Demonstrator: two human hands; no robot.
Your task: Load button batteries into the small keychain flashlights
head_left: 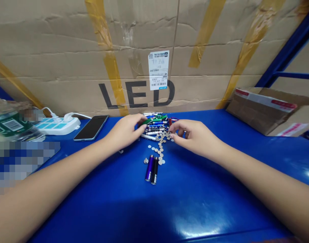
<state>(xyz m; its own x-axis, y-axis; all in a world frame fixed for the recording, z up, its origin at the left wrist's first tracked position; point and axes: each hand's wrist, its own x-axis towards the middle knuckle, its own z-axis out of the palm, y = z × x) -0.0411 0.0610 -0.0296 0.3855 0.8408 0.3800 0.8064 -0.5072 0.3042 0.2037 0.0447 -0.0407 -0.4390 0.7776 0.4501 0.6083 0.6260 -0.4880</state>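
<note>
Holding a slim green tube [148, 120] gripped between thumb and fingers of the left hand [126, 133], over the left side of a heap of shiny tubes [158, 127] at the far middle of the blue table [114, 209]. Reaching with the right hand [193, 133] to the right side of the heap, thumb and forefinger curled close together beside small round discs [161, 155], but cannot tell about anything pinched there. Lying nearer, just below the trail of discs, a purple tube [149, 168] and a black tube [155, 172] side by side, with a phone [91, 128] farther off to the left.
</note>
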